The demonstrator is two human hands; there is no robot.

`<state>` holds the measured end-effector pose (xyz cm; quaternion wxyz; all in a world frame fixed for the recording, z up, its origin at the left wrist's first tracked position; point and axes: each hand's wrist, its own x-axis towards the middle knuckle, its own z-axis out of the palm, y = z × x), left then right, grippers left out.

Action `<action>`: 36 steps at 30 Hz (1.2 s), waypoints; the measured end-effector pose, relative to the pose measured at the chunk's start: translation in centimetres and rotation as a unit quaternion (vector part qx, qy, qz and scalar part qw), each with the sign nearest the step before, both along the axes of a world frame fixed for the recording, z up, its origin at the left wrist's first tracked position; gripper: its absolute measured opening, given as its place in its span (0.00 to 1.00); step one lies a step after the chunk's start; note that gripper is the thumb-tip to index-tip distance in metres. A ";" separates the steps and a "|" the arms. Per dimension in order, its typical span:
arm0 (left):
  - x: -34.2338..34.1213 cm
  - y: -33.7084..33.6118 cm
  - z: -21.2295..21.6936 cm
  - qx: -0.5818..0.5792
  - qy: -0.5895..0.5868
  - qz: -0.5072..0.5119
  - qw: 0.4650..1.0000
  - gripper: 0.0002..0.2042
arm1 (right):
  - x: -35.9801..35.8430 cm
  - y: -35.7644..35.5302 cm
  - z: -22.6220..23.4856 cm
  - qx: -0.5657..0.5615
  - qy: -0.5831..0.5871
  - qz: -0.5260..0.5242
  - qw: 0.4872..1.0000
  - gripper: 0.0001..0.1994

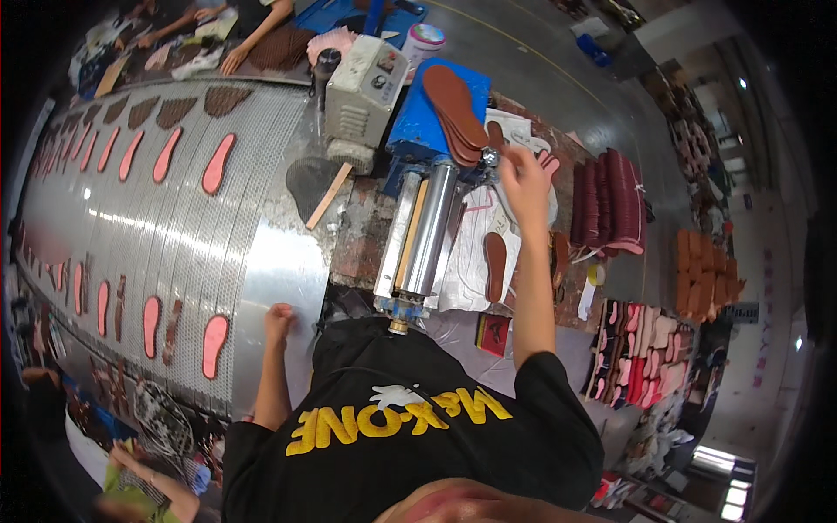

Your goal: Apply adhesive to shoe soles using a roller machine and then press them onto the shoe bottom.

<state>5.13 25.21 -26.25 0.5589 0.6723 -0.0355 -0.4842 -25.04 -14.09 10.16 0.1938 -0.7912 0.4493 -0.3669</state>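
My right hand (526, 185) reaches out to the roller machine's far right side, fingers curled beside a shiny metal knob (490, 158) and the end of a stack of brown insoles (453, 109). What its fingertips hold, if anything, is hidden. The insoles lie on the machine's blue housing (417, 131). A bright steel roller (429, 231) extends from it toward my body. My left hand (279, 320) is closed in a loose fist at the smooth metal plate (283, 261), apart from the insoles. No object shows in it. Single brown insoles (495, 261) lie on white sheets right of the roller.
A mesh conveyor (187, 235) at left carries rows of pink insoles (219, 163) and brown pieces. A grey box-shaped machine (364, 87) and a wooden stick (330, 196) sit behind the plate. Maroon bundles (608, 205) lie at right. Other people work at far left and lower left.
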 end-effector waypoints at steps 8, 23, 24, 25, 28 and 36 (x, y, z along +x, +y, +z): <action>-1.9 -3.4 2.4 -0.042 -0.023 -0.116 0.992 0.12 | 5.9 -6.5 -1.7 0.034 0.302 -0.085 0.949 0.26; -0.7 -8.6 4.1 -0.031 0.044 -0.196 0.979 0.10 | 4.1 -8.0 -2.8 -0.050 0.198 0.004 0.979 0.25; -0.9 -9.1 4.5 -0.035 0.041 -0.180 0.982 0.09 | 4.4 -7.6 -2.8 -0.041 0.214 -0.010 0.976 0.25; -1.1 -9.7 4.8 -0.042 0.036 -0.163 0.985 0.09 | 4.5 -7.6 -2.8 -0.034 0.229 -0.023 0.973 0.26; -2.1 -10.2 5.2 -0.044 0.033 -0.179 0.982 0.10 | 4.5 -7.1 -3.1 -0.079 0.226 -0.072 0.968 0.26; -3.1 -8.1 3.9 0.007 0.043 -0.223 0.974 0.05 | 5.0 -6.2 -2.0 -0.067 0.210 -0.103 0.970 0.27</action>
